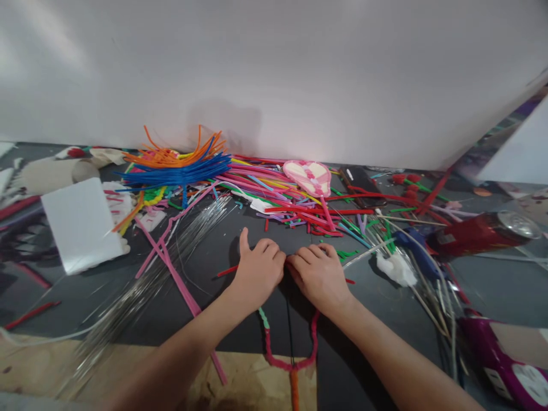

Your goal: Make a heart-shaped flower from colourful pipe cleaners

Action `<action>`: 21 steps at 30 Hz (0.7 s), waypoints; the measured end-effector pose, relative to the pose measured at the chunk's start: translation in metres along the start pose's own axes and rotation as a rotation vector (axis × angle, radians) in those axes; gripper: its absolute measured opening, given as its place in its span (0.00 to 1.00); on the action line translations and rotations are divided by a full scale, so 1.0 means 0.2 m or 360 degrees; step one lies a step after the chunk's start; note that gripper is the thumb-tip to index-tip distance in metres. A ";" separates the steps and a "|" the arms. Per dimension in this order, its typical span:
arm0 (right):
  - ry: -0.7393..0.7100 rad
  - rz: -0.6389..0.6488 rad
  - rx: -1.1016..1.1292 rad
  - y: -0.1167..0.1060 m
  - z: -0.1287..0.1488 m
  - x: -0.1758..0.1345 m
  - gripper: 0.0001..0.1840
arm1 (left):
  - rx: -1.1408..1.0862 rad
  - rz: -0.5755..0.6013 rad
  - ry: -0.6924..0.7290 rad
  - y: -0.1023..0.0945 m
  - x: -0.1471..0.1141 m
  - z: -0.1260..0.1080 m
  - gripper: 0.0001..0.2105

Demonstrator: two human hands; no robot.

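My left hand [260, 268] and my right hand [322, 278] meet over the dark table, fingers bent and fingertips close together. Both are closed on a red pipe cleaner [226, 271], whose ends stick out on either side. One finger of my left hand points away from the others. What the fingertips pinch in the middle is hidden. Below them lies a U-shaped pink pipe-cleaner frame [280, 364] with a green part [262, 317] at its left and an orange wrapped stem [294, 391] at its bottom. Its upper part is hidden behind my hands.
Behind are orange [162, 154] and blue pipe cleaners [184, 171], and a pink-and-cream heart [308, 178]. Bare wires [171, 257] and a white card [83, 225] lie left. Rightward are a phone [363, 187], blue-handled tool [417, 251], red can [479, 234] and purple container [505, 354].
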State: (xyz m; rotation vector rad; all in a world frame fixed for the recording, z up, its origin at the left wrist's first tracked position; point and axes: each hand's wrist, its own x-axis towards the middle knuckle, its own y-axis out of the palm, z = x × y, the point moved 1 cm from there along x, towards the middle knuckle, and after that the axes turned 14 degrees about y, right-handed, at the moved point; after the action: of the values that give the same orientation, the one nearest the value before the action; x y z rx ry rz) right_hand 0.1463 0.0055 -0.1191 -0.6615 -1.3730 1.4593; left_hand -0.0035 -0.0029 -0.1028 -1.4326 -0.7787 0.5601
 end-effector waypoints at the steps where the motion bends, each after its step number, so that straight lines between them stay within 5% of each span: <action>1: 0.0004 0.0006 0.0005 0.00 0.00 0.00 0.07 | 0.0003 -0.0006 0.0002 0.00 0.00 0.00 0.07; 15: 0.0088 -0.0007 0.0130 0.00 -0.01 0.00 0.06 | 0.0086 0.0010 0.0062 -0.09 -0.10 -0.07 0.09; 21: 0.0009 -0.0004 0.0161 -0.02 -0.03 -0.02 0.07 | 0.0059 0.0089 -0.0009 -0.06 -0.15 -0.12 0.22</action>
State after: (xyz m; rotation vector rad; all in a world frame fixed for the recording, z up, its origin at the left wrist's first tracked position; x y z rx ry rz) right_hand 0.1544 0.0032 -0.1176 -0.5982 -1.2865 1.5132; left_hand -0.0054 -0.0417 -0.0949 -1.4222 -0.7313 0.6187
